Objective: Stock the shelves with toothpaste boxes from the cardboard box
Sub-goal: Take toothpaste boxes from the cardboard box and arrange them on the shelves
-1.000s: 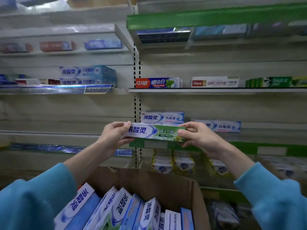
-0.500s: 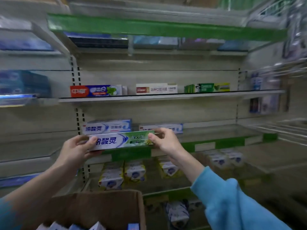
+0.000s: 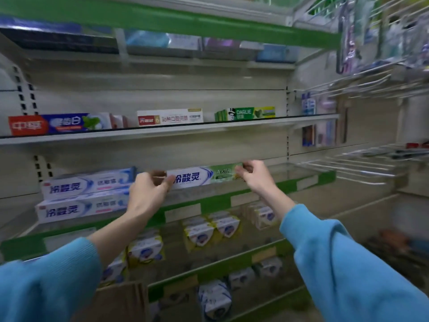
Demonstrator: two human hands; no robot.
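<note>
Dim, even indoor light, motion blur smearing the right-hand white wire racks (image 3: 362,168), wide-angle bowing of the green-edged metal shelves (image 3: 232,26), soft focus throughout

The green-edged shelf (image 3: 216,201) carries two white-and-blue toothpaste boxes (image 3: 86,194) stacked at its left, and the white-and-green toothpaste box (image 3: 204,176) stands lengthwise just beside them — whether it touches the shelf cannot be told. The grey shelf above (image 3: 162,132) bears three lots — a red-and-blue box (image 3: 58,124), a white box (image 3: 170,116), green boxes (image 3: 246,113).
</note>
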